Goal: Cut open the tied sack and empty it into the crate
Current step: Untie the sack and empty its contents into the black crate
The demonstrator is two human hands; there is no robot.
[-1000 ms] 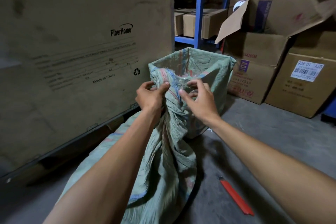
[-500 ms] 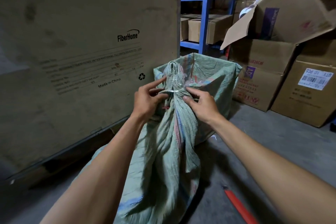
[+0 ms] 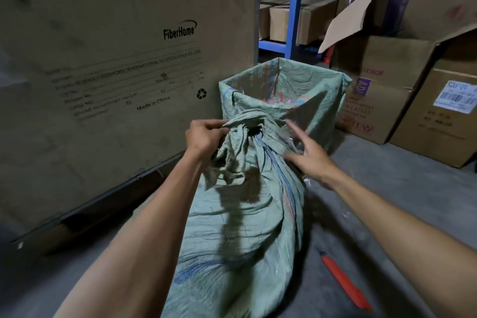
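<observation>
A green woven sack (image 3: 247,227) stands on the floor in front of me, its neck loose and crumpled at the top. My left hand (image 3: 204,137) pinches the edge of the sack's mouth on its left side. Just right of the neck hovers my right hand (image 3: 307,155), fingers spread, holding nothing. Behind the sack stands the crate (image 3: 322,100), a square container lined with the same green woven fabric, open at the top with red and clear bits inside. A red utility knife (image 3: 344,281) lies on the floor to the right of the sack.
A big FiberHome cardboard crate (image 3: 103,72) walls off the left side. Stacked cardboard boxes (image 3: 402,85) stand at the right. Blue shelving (image 3: 296,2) with boxes is behind. The floor is grey concrete (image 3: 400,201).
The tied neck has come loose and the sack's mouth has dropped lower. My right hand has let go of the neck and opened beside it. My left hand keeps hold of the sack's edge.
</observation>
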